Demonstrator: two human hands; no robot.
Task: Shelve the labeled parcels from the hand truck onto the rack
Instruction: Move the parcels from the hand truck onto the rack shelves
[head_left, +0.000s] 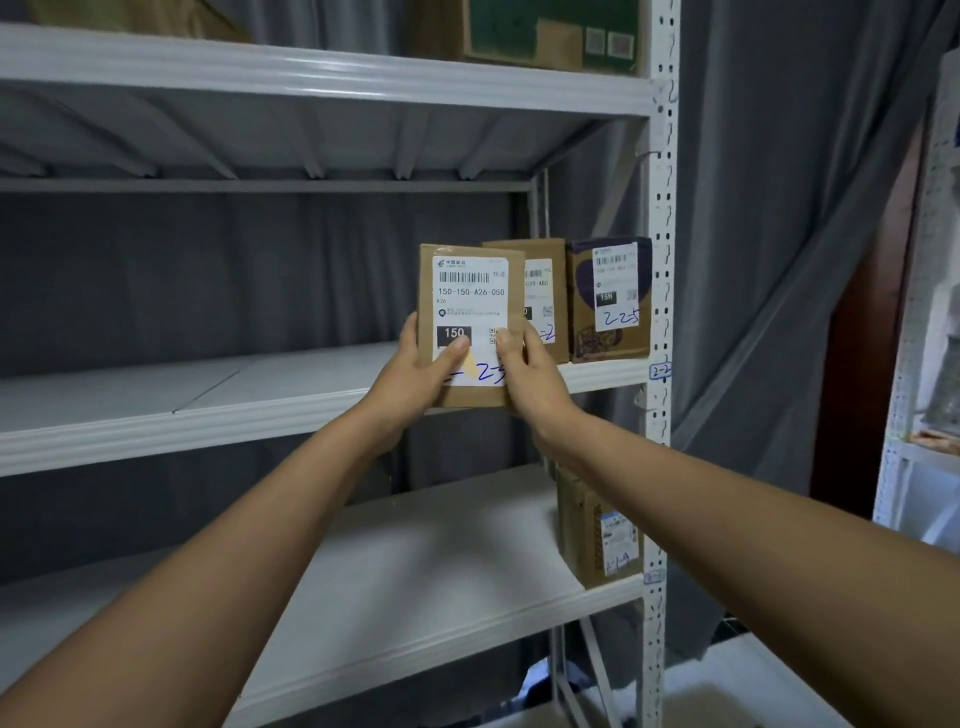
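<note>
Parcels on the middle shelf (311, 395) of the white rack (658, 208) are standing upright at its right end with their labels facing out, presumably so the handwritten codes can be read from the aisle. Both hands are gripping a flat brown parcel (470, 270) in the same way: the left hand (415, 374) is clasping its lower left edge with the thumb pressing on the label, and the right hand (530, 374) is pinching its lower right edge, thumb on the front. Holding it low on both sides is keeping the barcode and the blue handwritten number visible and the parcel upright. It is hovering in front of the shelf's front lip, not yet resting on it, just left of a plain brown parcel (545, 260), which is standing beside a purple printed box (582, 312) against the post. A tag on the post (661, 371) is marking this level. The open space to the left of the row looks like the intended slot. One more parcel (597, 530) is standing on the shelf below, and another box (550, 31) is sitting on the top shelf. The hand truck is not in view
</note>
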